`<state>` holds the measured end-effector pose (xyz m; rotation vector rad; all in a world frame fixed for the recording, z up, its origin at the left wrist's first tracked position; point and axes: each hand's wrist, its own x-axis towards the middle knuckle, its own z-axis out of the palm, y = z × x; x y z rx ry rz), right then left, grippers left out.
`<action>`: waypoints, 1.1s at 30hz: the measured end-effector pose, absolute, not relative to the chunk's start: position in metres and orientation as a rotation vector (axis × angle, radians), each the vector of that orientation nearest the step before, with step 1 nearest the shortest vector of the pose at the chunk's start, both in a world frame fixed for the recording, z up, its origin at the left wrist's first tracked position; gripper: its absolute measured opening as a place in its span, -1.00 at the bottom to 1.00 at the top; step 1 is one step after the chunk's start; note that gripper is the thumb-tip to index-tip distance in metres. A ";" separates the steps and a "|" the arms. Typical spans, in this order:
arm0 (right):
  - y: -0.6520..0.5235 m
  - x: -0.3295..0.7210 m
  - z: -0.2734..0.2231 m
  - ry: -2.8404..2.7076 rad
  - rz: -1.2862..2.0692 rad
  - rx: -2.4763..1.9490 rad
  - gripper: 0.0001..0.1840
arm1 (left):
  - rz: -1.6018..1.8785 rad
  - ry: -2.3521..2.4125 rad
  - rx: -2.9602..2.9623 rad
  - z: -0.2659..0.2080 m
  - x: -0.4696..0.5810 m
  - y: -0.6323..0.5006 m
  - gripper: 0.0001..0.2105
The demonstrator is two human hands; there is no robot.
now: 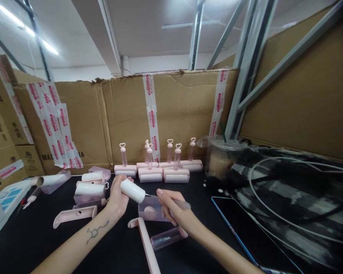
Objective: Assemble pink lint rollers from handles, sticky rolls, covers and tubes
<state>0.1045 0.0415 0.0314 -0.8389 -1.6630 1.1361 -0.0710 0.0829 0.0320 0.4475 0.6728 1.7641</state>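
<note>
left grip (118, 199) holds white roller (133, 191), right grip (175, 208) a thin tool (185, 204); hard pressing could skid it, scratching roller.

Cardboard wall (128, 118) ahead of me: I read "MAD", then tape (53, 125) over the lettering, whose small red print I can't make out.

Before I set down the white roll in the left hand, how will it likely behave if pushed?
The white roll would probably roll if laid on its side, given its cylinder shape. It seems fairly light: the left hand grips it only near one end. It also looks firm, keeping a straight outline in that grip.
</note>
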 end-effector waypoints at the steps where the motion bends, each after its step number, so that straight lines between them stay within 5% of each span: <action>1: 0.042 0.104 0.030 -1.668 1.126 -0.845 -0.54 | 1.771 0.671 0.459 0.031 -0.070 0.083 -0.95; 22: 0.046 0.127 0.054 -1.621 0.992 -0.861 -0.52 | 1.767 0.567 0.796 0.059 -0.076 0.074 -0.80; 27: 0.050 0.148 0.075 -1.406 0.843 -0.730 -0.56 | 1.472 0.619 1.406 0.057 -0.066 0.060 -0.65; 33: 0.047 0.147 0.071 -1.447 0.805 -0.696 -0.57 | 0.683 0.901 2.585 0.061 -0.049 0.055 -0.58</action>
